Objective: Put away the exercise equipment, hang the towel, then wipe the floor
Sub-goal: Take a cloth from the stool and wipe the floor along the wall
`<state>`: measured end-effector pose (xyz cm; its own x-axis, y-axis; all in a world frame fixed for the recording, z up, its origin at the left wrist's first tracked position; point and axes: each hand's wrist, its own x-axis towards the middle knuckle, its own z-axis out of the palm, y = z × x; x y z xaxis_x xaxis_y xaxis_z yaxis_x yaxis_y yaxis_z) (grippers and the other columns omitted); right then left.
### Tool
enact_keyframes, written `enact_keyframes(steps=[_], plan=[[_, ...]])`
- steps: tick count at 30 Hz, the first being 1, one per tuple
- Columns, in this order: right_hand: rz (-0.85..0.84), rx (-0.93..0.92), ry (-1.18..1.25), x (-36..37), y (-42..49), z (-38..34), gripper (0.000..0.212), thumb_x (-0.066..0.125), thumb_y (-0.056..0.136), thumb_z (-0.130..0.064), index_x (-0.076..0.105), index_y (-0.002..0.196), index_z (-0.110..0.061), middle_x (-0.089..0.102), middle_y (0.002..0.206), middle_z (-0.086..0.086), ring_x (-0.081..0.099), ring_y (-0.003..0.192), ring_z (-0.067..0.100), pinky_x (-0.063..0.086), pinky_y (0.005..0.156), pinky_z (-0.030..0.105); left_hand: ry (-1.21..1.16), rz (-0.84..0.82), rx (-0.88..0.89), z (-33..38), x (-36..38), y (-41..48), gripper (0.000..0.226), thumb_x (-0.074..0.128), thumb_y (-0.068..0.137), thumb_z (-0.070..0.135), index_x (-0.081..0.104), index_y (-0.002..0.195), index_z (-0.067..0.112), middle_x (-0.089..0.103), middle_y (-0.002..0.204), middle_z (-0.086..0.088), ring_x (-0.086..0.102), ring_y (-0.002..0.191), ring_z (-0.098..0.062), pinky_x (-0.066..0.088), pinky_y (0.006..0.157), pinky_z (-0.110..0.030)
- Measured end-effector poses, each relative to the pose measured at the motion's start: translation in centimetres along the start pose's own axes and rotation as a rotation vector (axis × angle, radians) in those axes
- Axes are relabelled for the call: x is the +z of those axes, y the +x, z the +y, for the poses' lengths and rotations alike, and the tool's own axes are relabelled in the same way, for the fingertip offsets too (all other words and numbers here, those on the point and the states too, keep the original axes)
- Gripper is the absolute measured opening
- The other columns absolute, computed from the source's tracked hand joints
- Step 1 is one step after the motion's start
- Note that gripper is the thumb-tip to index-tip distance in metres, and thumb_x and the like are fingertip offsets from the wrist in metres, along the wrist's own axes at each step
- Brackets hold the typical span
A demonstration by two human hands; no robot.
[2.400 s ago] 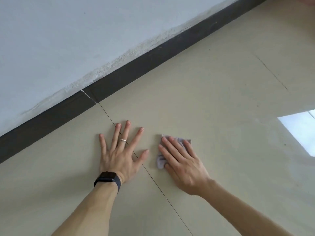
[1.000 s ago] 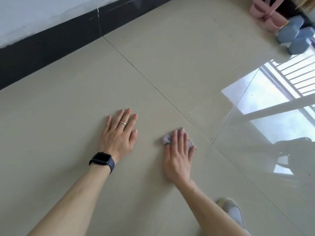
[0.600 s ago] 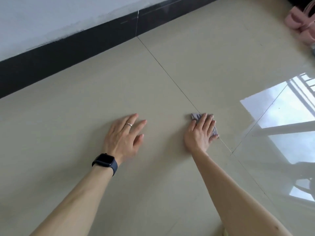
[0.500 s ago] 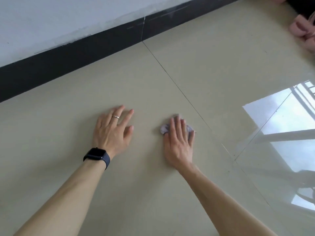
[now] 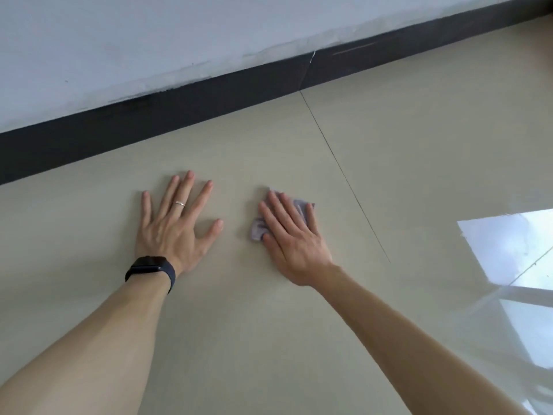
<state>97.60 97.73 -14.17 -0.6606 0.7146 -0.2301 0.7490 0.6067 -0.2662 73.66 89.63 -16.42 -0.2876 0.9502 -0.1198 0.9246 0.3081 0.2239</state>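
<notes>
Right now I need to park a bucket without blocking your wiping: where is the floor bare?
Crowded: the left hand pressed flat beside the right hand on the small lilac-grey cloth. Bare beige tiled floor lies between them and the dark skirting board, and right of the thin tile joint up to the bright window reflection.

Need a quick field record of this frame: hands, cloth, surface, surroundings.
stage: wiping the floor
left hand: flat on the floor, fingers spread, holds nothing
right hand: flat, straight fingers pressing the cloth onto the floor
cloth: small, greyish-purple, crumpled, mostly under the right hand
floor: glossy beige tiles; grout line to the right of the cloth
wearables: dark watch on the left wrist, ring on the left hand
background: dark baseboard under a pale wall; window reflection at right
</notes>
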Motion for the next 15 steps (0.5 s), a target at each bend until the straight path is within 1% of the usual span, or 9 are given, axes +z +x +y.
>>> enact_keyframes(steps=[1,2,3,7,9,10,13,14,15], plan=[[-0.025,-0.168,-0.055,-0.5,0.4,1.4,0.055,0.022,0.107,-0.044,0.014,0.159,-0.030,0.002,0.167,-0.010,-0.006,0.153,0.008,-0.005,0.124,0.044,0.003,-0.004,-0.001,0.0,0.0,0.0,0.071,0.024,0.091,0.068,0.011,0.156,0.043,0.001,0.167,0.009,0.004,0.153,-0.015,0.008,0.120,-0.058],[-0.012,-0.211,-0.080,-1.1,1.5,3.5,0.054,0.021,0.106,-0.045,0.016,0.159,-0.032,0.005,0.167,-0.011,-0.003,0.153,0.008,0.000,0.125,0.044,0.010,-0.013,-0.001,0.0,-0.1,0.1,0.071,0.024,0.091,0.067,0.010,0.156,0.043,0.000,0.167,0.009,0.003,0.153,-0.015,0.007,0.120,-0.058],[0.020,-0.133,-0.086,-1.7,3.0,5.7,0.055,0.020,0.106,-0.047,0.015,0.159,-0.033,0.005,0.167,-0.012,-0.002,0.153,0.007,0.003,0.125,0.045,0.014,-0.022,-0.002,0.0,-0.1,0.2,0.071,0.024,0.091,0.067,0.009,0.156,0.043,-0.002,0.167,0.010,0.002,0.153,-0.014,0.007,0.120,-0.058],[0.178,0.688,0.154,-5.2,10.5,10.8,0.059,0.016,0.105,-0.049,0.004,0.160,-0.031,-0.007,0.167,-0.011,-0.009,0.153,0.008,-0.004,0.123,0.050,0.040,-0.020,0.004,-0.3,0.2,0.4,0.070,0.019,0.093,0.068,0.001,0.156,0.043,-0.009,0.166,0.011,-0.004,0.153,-0.012,0.004,0.121,-0.056],[0.209,0.832,0.219,-5.0,12.9,8.3,0.060,0.017,0.105,-0.046,0.001,0.160,-0.030,-0.011,0.167,-0.009,-0.013,0.152,0.009,-0.008,0.122,0.053,0.055,-0.014,0.001,-0.3,0.3,0.6,0.071,0.019,0.093,0.068,0.001,0.156,0.043,-0.008,0.166,0.011,-0.003,0.153,-0.012,0.004,0.121,-0.056],[0.182,0.723,0.198,-4.7,13.3,5.9,0.059,0.017,0.105,-0.044,0.000,0.160,-0.029,-0.012,0.167,-0.009,-0.014,0.152,0.009,-0.012,0.122,0.052,0.054,-0.020,-0.003,-0.3,0.3,0.7,0.071,0.020,0.093,0.068,0.002,0.156,0.043,-0.008,0.166,0.011,-0.002,0.153,-0.012,0.004,0.121,-0.056],[-0.012,-0.036,-0.008,-3.2,11.3,1.9,0.056,0.017,0.106,-0.046,0.005,0.160,-0.032,-0.007,0.167,-0.012,-0.014,0.152,0.007,-0.012,0.122,0.044,0.049,-0.034,-0.002,-0.3,0.1,0.5,0.072,0.022,0.093,0.068,0.004,0.157,0.042,-0.005,0.166,0.010,0.001,0.153,-0.013,0.006,0.121,-0.057],[-0.041,-0.194,-0.064,-3.5,11.4,3.0,0.056,0.019,0.106,-0.048,0.008,0.159,-0.033,-0.004,0.167,-0.013,-0.012,0.152,0.006,-0.008,0.123,0.043,0.049,-0.037,0.002,-0.3,0.1,0.5,0.072,0.024,0.093,0.068,0.004,0.157,0.042,-0.004,0.166,0.010,0.002,0.153,-0.014,0.007,0.120,-0.058],[-0.038,-0.223,-0.072,-4.3,12.4,4.9,0.057,0.020,0.106,-0.050,0.010,0.159,-0.033,-0.002,0.167,-0.014,-0.010,0.152,0.005,-0.005,0.124,0.042,0.049,-0.036,0.004,-0.3,0.1,0.6,0.072,0.024,0.093,0.068,0.004,0.157,0.041,-0.004,0.166,0.010,0.003,0.153,-0.014,0.008,0.120,-0.058]])
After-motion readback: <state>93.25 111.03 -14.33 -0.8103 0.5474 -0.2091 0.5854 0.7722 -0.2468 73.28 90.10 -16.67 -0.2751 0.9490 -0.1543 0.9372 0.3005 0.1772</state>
